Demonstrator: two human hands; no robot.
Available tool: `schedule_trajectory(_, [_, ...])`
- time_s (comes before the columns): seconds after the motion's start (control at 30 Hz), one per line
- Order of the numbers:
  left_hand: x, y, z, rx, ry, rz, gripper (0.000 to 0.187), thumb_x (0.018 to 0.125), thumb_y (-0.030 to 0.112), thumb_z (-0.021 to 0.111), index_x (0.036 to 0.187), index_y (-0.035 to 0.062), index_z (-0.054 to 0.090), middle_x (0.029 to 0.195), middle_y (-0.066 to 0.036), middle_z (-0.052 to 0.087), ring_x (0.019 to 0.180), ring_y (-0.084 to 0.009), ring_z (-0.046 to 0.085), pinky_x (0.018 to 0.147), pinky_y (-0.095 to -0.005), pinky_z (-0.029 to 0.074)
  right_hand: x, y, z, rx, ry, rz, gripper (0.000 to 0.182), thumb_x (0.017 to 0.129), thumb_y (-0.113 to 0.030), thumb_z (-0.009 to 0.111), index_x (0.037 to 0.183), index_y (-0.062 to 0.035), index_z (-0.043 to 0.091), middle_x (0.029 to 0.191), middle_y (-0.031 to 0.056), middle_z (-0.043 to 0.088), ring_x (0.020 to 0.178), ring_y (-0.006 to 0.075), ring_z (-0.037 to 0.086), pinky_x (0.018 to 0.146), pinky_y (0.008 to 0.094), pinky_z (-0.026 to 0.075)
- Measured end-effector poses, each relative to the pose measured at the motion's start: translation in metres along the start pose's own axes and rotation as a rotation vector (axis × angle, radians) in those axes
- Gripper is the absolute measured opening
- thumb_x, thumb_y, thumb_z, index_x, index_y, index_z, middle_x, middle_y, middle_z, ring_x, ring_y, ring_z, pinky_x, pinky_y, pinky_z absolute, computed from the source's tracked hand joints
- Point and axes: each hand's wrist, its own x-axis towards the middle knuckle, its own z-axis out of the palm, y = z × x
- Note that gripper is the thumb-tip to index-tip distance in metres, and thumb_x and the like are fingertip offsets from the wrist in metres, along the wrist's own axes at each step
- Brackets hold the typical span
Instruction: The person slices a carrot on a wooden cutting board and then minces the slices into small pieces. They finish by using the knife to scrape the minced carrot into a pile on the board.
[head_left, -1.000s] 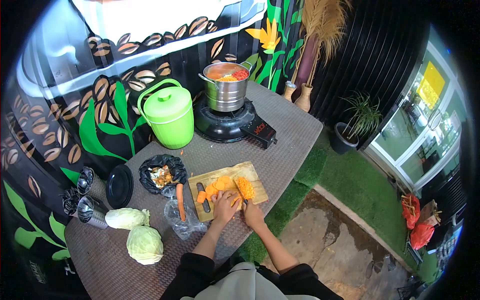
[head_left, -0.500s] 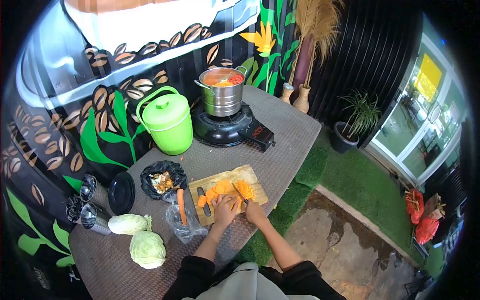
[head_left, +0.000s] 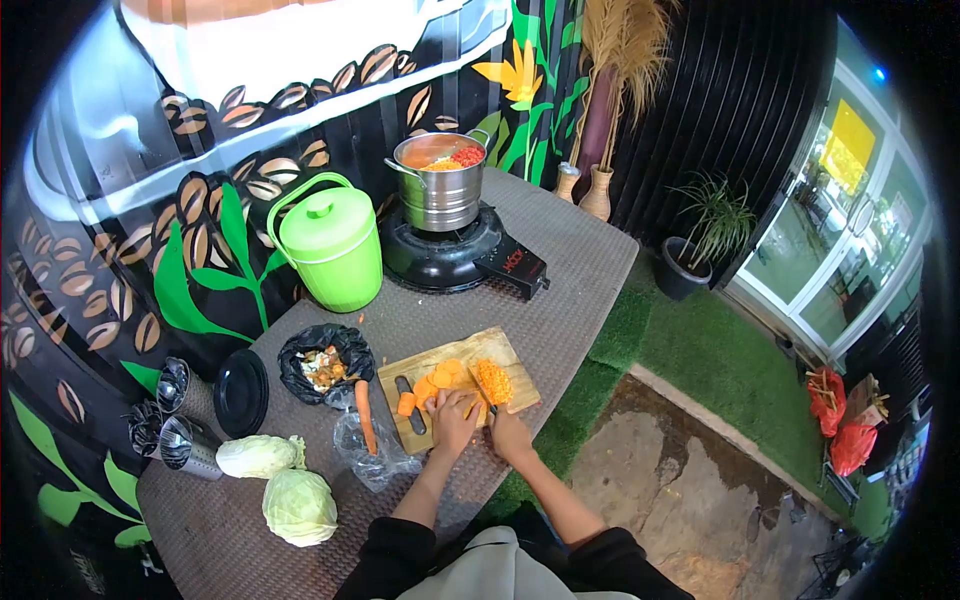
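On the wooden cutting board [head_left: 484, 345] my left hand [head_left: 453, 420] is closed, its bent fingers pressing down on pieces of carrot. My right hand [head_left: 511, 437] grips a knife [head_left: 491, 407] by its handle at the board's near edge; most of the blade is hard to make out. Orange carrot slices [head_left: 442, 374] lie just beyond my left fingers. A heap of diced carrot [head_left: 495, 381] sits to the right of the blade. One short carrot chunk [head_left: 406, 403] rests at the board's left side, by its dark handle slot.
Left of the board lie a peeled carrot [head_left: 366, 420] on a clear plastic bag [head_left: 372, 462], a black bag of scraps [head_left: 293, 368] and two cabbages [head_left: 300, 508]. Farther back stand a green bucket [head_left: 347, 262] and a pot [head_left: 437, 205] on a portable stove [head_left: 425, 262].
The view has shifted slightly. Both hands stay at the board in nearly the same places, with the knife still in my right hand.
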Motion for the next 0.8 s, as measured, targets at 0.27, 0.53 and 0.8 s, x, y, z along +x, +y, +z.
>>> schedule_trajectory(0.27, [-0.001, -0.003, 0.003, -0.020, 0.002, -0.004, 0.021, 0.078, 0.025, 0.069, 0.092, 0.0090, 0.073, 0.096, -0.003, 0.065, 0.103, -0.0212, 0.051, 0.091, -0.0416, 0.029, 0.017, 0.007, -0.006, -0.067, -0.033, -0.103, 0.038, 0.095, -0.034, 0.045, 0.104, 0.0024, 0.051, 0.092, 0.0292, 0.064, 0.087, 0.0452, 0.064, 0.077, 0.0524, 0.050])
schedule_trajectory(0.53, [-0.002, -0.003, 0.003, -0.058, -0.010, 0.005, 0.021, 0.077, 0.023, 0.071, 0.091, 0.0074, 0.073, 0.096, -0.004, 0.067, 0.101, -0.0219, 0.051, 0.091, -0.0393, 0.030, 0.017, -0.001, 0.000, -0.022, -0.043, 0.000, 0.035, 0.094, -0.031, 0.047, 0.108, 0.0014, 0.051, 0.099, 0.0284, 0.063, 0.093, 0.0456, 0.062, 0.080, 0.0521, 0.049])
schedule_trajectory(0.8, [0.000, -0.001, -0.001, -0.069, -0.016, -0.006, 0.021, 0.077, 0.021, 0.070, 0.091, 0.0058, 0.073, 0.095, -0.004, 0.067, 0.101, -0.0215, 0.051, 0.091, -0.0397, 0.031, 0.002, -0.010, -0.001, 0.002, -0.033, 0.082, 0.037, 0.095, -0.032, 0.047, 0.109, 0.0017, 0.052, 0.101, 0.0281, 0.062, 0.098, 0.0434, 0.061, 0.083, 0.0519, 0.048])
